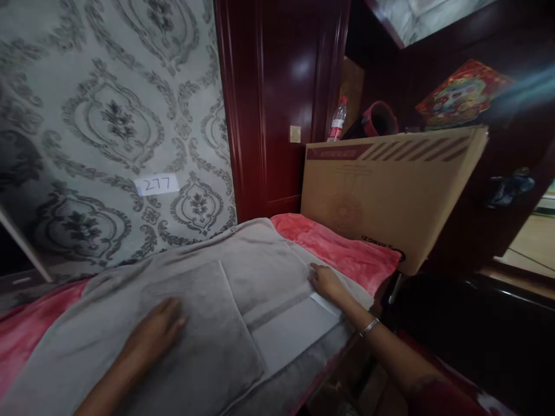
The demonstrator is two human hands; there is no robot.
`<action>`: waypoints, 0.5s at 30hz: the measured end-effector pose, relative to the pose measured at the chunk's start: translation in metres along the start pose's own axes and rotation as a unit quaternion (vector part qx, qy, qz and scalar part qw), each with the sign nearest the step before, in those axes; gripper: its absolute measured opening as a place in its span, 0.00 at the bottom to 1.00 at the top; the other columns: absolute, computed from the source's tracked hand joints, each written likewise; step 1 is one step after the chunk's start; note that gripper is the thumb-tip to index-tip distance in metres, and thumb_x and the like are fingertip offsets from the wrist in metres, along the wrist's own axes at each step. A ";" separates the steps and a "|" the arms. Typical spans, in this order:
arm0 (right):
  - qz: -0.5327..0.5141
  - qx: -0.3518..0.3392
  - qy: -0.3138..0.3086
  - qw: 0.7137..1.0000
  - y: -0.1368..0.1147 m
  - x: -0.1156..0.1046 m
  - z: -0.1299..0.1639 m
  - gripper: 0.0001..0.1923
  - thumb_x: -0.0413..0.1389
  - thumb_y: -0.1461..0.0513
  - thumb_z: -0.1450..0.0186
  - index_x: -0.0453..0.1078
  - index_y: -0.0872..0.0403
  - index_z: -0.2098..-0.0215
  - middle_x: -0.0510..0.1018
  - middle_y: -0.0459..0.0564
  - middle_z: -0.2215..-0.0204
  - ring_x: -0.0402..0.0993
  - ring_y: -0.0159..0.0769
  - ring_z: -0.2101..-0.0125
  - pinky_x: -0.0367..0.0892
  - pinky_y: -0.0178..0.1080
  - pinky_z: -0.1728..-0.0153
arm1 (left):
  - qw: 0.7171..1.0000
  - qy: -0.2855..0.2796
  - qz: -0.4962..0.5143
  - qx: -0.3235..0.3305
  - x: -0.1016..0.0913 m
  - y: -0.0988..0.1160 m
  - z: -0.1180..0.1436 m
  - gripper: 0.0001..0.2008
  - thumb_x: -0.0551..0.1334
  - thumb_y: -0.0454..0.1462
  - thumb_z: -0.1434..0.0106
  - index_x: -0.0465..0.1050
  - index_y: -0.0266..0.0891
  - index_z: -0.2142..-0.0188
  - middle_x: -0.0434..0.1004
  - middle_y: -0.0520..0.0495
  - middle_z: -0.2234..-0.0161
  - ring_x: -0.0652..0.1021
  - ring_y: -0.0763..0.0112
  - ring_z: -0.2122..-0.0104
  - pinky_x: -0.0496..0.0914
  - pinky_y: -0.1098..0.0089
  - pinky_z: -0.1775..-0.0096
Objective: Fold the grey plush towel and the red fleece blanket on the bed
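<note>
By the red cloth's (340,242) edge, I had my right hand (326,283) nearer the long grey cloth's (258,271) right end than my left hand (158,328); I couldn't tell either grip.

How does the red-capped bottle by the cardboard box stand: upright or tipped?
Upright: the bottle has its red cap on top; its slant roughly matches the red panel's edge.

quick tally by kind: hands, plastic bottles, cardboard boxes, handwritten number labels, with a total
Hands: 2 (left hand, right hand)
Plastic bottle with red cap: 1
Cardboard box: 1
Handwritten label "277": 1
Total: 5
</note>
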State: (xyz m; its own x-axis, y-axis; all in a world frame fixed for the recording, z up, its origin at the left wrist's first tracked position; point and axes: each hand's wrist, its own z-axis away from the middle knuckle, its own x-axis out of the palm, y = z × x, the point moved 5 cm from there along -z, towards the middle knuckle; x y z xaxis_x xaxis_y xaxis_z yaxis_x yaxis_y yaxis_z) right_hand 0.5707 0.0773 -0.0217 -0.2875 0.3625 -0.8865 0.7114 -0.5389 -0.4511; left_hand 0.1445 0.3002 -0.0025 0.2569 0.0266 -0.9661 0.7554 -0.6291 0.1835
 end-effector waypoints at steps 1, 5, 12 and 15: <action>-0.017 0.004 -0.006 1.000 0.000 -0.001 -0.004 0.29 0.54 0.64 0.36 0.63 0.63 0.36 0.74 0.66 0.44 0.69 0.47 0.43 0.61 0.41 0.44 | 0.999 -0.024 0.000 0.030 0.000 0.023 -0.007 0.30 0.53 0.45 0.38 0.69 0.30 0.41 0.65 0.32 0.36 0.66 0.52 0.37 0.59 0.56 0.36; -0.097 0.006 -0.063 0.993 0.001 -0.002 -0.006 0.23 0.56 0.63 0.39 0.73 0.61 0.46 0.79 0.60 0.50 0.75 0.47 0.49 0.67 0.41 0.48 | 0.997 -0.032 -0.043 0.063 0.008 0.099 -0.025 0.30 0.52 0.43 0.33 0.59 0.34 0.34 0.53 0.35 0.31 0.56 0.51 0.32 0.54 0.49 0.35; -0.387 -0.064 -0.222 0.893 -0.019 -0.023 -0.002 0.23 0.55 0.55 0.44 0.75 0.53 0.52 0.82 0.55 0.57 0.80 0.46 0.59 0.74 0.46 0.53 | 0.996 -0.036 -0.032 0.075 0.052 0.119 -0.015 0.29 0.51 0.45 0.31 0.58 0.42 0.32 0.50 0.40 0.29 0.51 0.49 0.30 0.44 0.41 0.35; -0.425 -0.136 -0.193 0.874 -0.075 -0.041 -0.016 0.24 0.56 0.57 0.50 0.76 0.52 0.55 0.82 0.53 0.58 0.78 0.47 0.57 0.71 0.46 0.50 | 0.989 -0.041 0.130 0.052 0.053 0.110 -0.021 0.29 0.59 0.45 0.36 0.65 0.42 0.36 0.52 0.40 0.30 0.49 0.48 0.30 0.36 0.41 0.34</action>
State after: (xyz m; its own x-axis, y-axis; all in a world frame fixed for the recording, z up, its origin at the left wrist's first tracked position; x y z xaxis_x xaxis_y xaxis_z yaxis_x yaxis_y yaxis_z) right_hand 0.5396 0.1150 0.0505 -0.9435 0.2331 -0.2355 0.2468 0.0198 -0.9689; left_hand 0.2535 0.2488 -0.0296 0.3809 -0.2075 -0.9010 0.6030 -0.6830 0.4122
